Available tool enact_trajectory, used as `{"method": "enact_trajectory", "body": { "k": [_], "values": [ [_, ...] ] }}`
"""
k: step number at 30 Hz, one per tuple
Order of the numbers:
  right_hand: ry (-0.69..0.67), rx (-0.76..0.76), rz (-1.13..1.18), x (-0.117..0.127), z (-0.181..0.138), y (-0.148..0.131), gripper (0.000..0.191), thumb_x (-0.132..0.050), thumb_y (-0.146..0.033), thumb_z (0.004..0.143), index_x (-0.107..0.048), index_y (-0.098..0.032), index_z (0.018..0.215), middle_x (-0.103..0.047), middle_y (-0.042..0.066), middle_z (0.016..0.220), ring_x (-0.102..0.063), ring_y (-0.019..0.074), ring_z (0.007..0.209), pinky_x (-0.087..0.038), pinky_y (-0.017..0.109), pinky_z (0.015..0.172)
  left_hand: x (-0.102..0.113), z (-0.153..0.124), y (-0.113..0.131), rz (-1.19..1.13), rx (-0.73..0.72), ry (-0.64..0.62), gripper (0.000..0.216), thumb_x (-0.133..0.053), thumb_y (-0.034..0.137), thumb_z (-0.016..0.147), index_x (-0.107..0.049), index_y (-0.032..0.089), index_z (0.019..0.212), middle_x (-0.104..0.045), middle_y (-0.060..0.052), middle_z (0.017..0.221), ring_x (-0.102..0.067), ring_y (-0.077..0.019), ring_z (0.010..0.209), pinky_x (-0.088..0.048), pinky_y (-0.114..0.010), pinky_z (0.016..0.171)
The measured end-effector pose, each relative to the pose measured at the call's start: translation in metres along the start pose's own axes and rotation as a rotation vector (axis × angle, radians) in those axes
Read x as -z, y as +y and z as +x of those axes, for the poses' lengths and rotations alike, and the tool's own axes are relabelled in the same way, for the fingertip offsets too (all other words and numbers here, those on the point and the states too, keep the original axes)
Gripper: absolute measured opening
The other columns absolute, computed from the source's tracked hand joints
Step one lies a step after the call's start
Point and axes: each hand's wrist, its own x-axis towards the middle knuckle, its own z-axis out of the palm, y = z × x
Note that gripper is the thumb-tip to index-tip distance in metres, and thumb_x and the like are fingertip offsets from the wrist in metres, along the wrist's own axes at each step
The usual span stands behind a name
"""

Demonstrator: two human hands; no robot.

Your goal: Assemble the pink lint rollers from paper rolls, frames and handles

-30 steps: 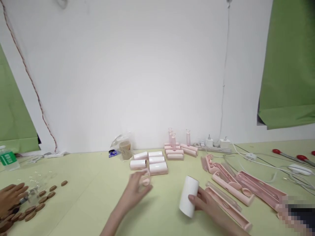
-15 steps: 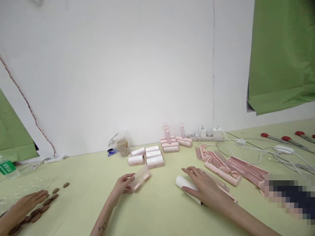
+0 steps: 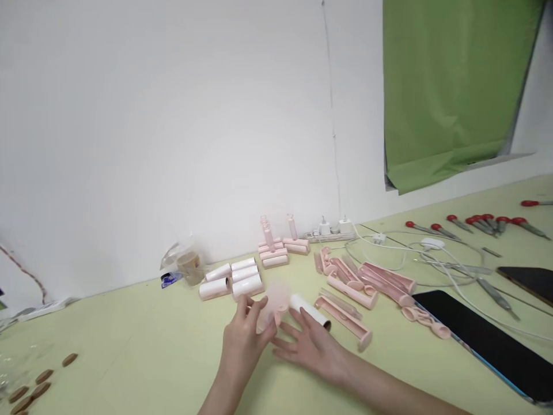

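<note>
My left hand (image 3: 248, 334) is closed in a pinch around a translucent pink plastic piece (image 3: 277, 297), blurred by motion and held above the table. My right hand (image 3: 313, 351) is open beside it, fingers spread toward the piece; whether they touch it I cannot tell. Just behind my right hand lies a white roll (image 3: 311, 311) with a dark hollow end. To its right are a long pink trough-shaped shell (image 3: 345, 323) and a clear pinkish tube (image 3: 343, 302). Several white rolls (image 3: 246, 286) sit in a group behind my left hand.
Pink stacked rollers with upright handles (image 3: 273, 253) stand by the wall. More pink shells (image 3: 386, 282), a black-screened phone (image 3: 479, 340), white cables (image 3: 432, 245) and red-ended tools (image 3: 484, 222) occupy the right. Brown oval pieces (image 3: 41, 389) lie at left, a bagged tape roll (image 3: 189, 265) behind.
The view has turned right. My right hand has let go of the white roll and come over to my left hand, which still has the pink piece. A co-worker's hand at left is out of view.
</note>
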Motion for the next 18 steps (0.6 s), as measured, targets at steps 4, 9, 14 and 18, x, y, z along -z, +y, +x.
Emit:
{"method": "enact_trajectory", "body": {
  "k": [4,9,14,18],
  "values": [
    [-0.081,0.094,-0.117,-0.006,0.003,-0.009,0.031,-0.033,-0.048,0.084,-0.046,-0.023,0.099,-0.059,0.004,0.089,-0.060,0.0139,0.073,-0.045,0.032,0.071,0.000,-0.010,0.015,0.118,-0.088,0.001,0.031,-0.052,0.029,0.071,-0.062,0.029,0.101,-0.059,-0.007,0.087,-0.057,-0.0175,0.065,-0.038,-0.020,0.045],
    [-0.048,0.166,-0.320,-0.012,-0.008,-0.020,0.022,-0.045,-0.040,0.080,-0.051,-0.019,0.082,-0.060,0.002,0.075,-0.058,0.0097,0.060,-0.041,0.020,0.051,0.006,-0.005,0.012,0.044,0.072,0.054,0.034,-0.052,0.039,0.071,-0.060,0.029,0.103,-0.058,-0.006,0.098,-0.058,-0.0191,0.071,-0.042,-0.024,0.055],
    [-0.004,0.391,-0.589,-0.017,-0.025,-0.059,0.020,-0.055,-0.037,0.074,-0.055,-0.020,0.084,-0.061,-0.002,0.069,-0.042,0.0048,0.036,-0.024,0.015,0.033,0.005,0.005,-0.031,-0.201,0.335,-0.228,0.037,-0.041,0.048,0.075,-0.061,0.021,0.092,-0.060,-0.004,0.093,-0.057,-0.0210,0.080,-0.045,-0.030,0.068],
    [0.100,0.624,-0.703,-0.022,-0.038,-0.082,0.022,-0.051,-0.039,0.077,-0.054,-0.020,0.088,-0.060,-0.002,0.073,-0.033,0.0033,0.035,-0.030,0.017,0.035,-0.005,0.008,-0.059,-0.229,0.343,-0.415,0.035,-0.052,0.042,0.067,-0.065,0.015,0.086,-0.065,-0.008,0.083,-0.059,-0.0262,0.081,-0.045,-0.036,0.073]
  ]
}}
